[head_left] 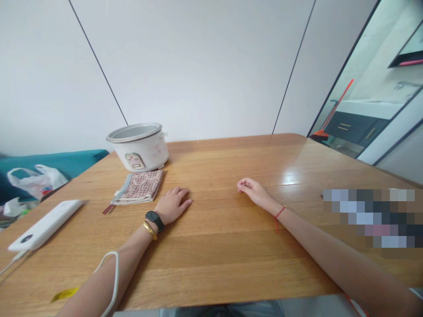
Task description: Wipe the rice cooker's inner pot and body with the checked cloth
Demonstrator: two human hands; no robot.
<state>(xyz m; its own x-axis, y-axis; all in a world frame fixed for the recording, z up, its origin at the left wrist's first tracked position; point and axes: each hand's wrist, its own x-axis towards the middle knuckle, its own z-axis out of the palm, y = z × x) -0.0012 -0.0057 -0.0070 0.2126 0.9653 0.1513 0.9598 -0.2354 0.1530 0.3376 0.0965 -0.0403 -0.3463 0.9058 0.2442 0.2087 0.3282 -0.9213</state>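
Note:
My left hand (171,205) lies palm down on the wooden table (218,246), fingers stretched out and thumb apart, holding nothing. A black watch (154,220) and a gold bangle (150,230) are on that wrist. Just beyond it is a flat red-and-white patterned cloth item (142,186) with a grey edge and a dark red cord end. Behind the cloth stands a white rice cooker (145,152) without a lid, its inside hidden from here. Further right, my right hand (254,192) rests on the table with fingers curled in, nothing visible in it.
A white power bank (48,224) with a cable lies at the left, and a yellow strip (65,294) near the front edge. A white cable loop (115,281) crosses my left forearm. At the right is a pixelated patch (373,218). A plastic bag (38,179) sits beyond the left edge.

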